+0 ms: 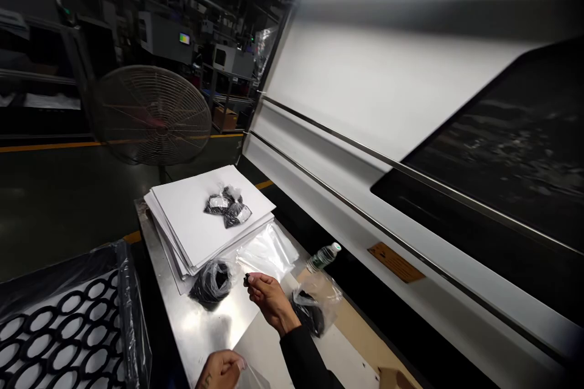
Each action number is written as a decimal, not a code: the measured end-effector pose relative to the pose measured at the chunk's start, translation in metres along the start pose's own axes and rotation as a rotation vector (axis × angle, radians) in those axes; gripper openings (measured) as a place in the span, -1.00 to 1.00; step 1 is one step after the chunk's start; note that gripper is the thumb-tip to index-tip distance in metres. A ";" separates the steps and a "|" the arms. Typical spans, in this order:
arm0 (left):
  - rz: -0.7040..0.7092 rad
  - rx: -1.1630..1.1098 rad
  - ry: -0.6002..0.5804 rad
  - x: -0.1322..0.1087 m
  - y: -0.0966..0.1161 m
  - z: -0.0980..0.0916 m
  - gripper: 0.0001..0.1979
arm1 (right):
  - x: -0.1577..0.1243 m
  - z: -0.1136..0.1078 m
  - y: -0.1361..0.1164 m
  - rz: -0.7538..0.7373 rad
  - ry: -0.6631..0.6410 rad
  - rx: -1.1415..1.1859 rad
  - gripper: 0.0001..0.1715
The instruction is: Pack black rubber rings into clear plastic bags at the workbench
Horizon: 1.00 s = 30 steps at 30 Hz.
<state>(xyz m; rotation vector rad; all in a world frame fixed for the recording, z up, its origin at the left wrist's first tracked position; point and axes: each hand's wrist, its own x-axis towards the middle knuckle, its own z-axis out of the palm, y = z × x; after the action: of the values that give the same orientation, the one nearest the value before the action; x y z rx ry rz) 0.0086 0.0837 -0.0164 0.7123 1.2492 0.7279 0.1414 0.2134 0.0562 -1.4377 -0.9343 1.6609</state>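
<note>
My right hand (270, 299) reaches over the metal table, its fingertips pinched on a small black part (247, 280). Nearer to me, at the bottom edge, my left hand (222, 369) is closed on the edge of a clear plastic bag (253, 378); most of this bag is cut off by the frame. Just left of my right hand stands an open plastic bag with black contents (210, 285). Another clear bag with black pieces (312, 314) lies to the right of my right wrist. The kind of small part is too small to tell.
Small tied bags of black parts (228, 206) lie on a stack of white sheets (191, 203). Beyond my right hand are flat clear bags (269, 249) and a bottle (323, 257). A lined bin of black rings (132, 316) stands left, a fan (155, 118) behind, a large machine (347, 97) right.
</note>
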 end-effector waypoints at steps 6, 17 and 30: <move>-0.061 -0.020 -0.167 -0.020 0.024 0.013 -0.49 | -0.148 -0.028 0.004 0.003 0.122 0.120 -0.69; -0.082 0.046 -0.268 -0.031 0.022 0.053 -0.51 | -0.214 -0.046 0.118 0.220 0.409 -0.291 -0.73; -0.072 0.059 -0.208 -0.037 0.023 0.037 -0.52 | -0.198 -0.056 0.104 0.046 0.309 -0.745 -0.59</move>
<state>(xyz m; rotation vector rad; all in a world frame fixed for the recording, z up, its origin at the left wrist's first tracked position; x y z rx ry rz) 0.0367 0.0646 0.0297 0.7671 1.1036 0.5455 0.2098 -0.0066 0.0487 -2.1346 -1.4190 1.0958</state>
